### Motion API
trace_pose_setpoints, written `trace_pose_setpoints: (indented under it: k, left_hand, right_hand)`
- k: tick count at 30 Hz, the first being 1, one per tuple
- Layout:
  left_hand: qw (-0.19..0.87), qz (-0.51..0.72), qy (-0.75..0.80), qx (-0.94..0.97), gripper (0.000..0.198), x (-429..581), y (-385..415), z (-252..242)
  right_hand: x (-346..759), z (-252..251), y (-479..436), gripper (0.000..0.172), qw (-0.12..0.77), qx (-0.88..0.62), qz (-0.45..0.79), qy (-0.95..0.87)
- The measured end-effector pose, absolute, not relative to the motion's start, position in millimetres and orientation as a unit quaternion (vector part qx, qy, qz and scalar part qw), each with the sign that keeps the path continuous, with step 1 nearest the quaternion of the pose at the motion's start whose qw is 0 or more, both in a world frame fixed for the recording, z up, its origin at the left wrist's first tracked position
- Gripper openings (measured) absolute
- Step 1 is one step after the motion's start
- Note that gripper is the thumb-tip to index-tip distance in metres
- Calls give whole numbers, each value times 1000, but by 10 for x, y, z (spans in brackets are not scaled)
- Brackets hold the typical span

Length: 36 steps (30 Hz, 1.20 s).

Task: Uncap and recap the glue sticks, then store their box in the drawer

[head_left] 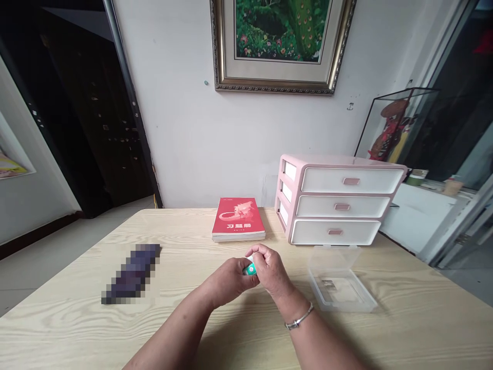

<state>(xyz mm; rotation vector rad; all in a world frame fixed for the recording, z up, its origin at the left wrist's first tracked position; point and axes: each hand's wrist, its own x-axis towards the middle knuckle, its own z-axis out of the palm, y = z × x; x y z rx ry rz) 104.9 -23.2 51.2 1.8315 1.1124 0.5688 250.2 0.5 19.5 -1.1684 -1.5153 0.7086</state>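
Over the middle of the table, my two hands meet around a small white and green eraser (251, 269), with much of it hidden by the fingers. My left hand (231, 280) is closed, gripping the eraser's green part between thumb and fingers. From the other side, my right hand (272, 267) is closed with curled fingers at the white upper end. A metal bangle circles the right wrist. To the right of the hands, a clear plastic case (342, 293) lies on the table with its lid raised.
Beyond the hands lies a stack of red-covered books (239, 218). A pink and white three-drawer unit (341, 200) stands behind the clear case. At left, a dark blurred-out object (133, 272) rests on the wooden table (69, 329). A framed picture (283, 85) hangs on the wall.
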Motion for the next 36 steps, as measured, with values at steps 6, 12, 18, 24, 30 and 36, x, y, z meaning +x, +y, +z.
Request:
trace_pose_setpoints:
  k: [6, 12, 18, 24, 30, 36]
  left_hand:
    - [601, 205, 439, 636, 33, 1004, -209, 473]
    - [710, 205, 376, 559, 38, 823, -172, 535]
    - [495, 419, 445, 617, 32, 718, 14, 459]
    - [293, 352, 570, 682, 26, 629, 218, 269]
    - [210, 320, 574, 724, 35, 629, 410, 22]
    - [157, 245, 598, 747, 42, 697, 476, -98]
  right_hand:
    - [2487, 215, -49, 26, 533, -459, 288, -650]
    - [2775, 351, 11, 21, 627, -484, 259, -552]
    - [2771, 272, 83, 26, 571, -542, 144, -599]
    - [2887, 192, 216, 35, 440, -685, 125, -567]
    - [2972, 193, 266, 35, 343, -737, 157, -560]
    - [3006, 112, 306, 34, 276, -751, 154, -580]
